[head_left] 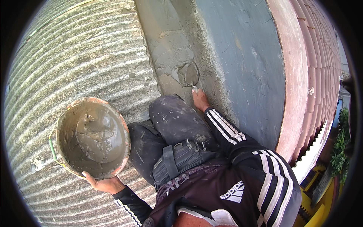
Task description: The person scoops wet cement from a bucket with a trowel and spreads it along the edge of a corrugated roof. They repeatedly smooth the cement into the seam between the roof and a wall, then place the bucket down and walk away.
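My left hand [104, 183] grips the lower edge of a round bucket [64, 140] at the left. Wet grey mortar [98, 136] lies inside it, and a wire handle with a green grip hangs at its left side. My right hand [200, 99] is closed round the handle of a trowel [188, 73]. The trowel's mortar-smeared blade rests on the wet mortar strip [170, 41] that runs up the middle of the view. My bent knees in dark trousers are between the bucket and my right arm.
Corrugated sheeting [68, 60] covers the left side and lies under the bucket. A grey-coated band [249, 75] borders the mortar strip on the right, then a faded pink edge [291, 75] and red roof tiles [317, 75]. Greenery [342, 143] shows beyond the roof edge at far right.
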